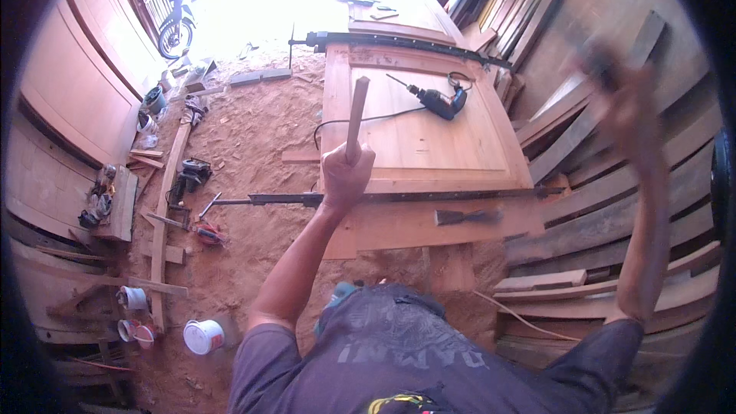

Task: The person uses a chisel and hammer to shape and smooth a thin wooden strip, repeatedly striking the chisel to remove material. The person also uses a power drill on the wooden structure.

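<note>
Wooden stick (pixel 356 116) fills left grip (pixel 346 172), contents of white bucket (pixel 208 336) unclear.

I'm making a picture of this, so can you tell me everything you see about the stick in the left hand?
The stick is narrow and straight, with flat sides, and looks like plain reddish-brown wood. It stands nearly upright in the picture, its top leaning a little right. The left hand is closed around its lower part, so I can't tell whether the bottom end touches anything. Its top is free, and behind it in view is the wooden panel.
</note>
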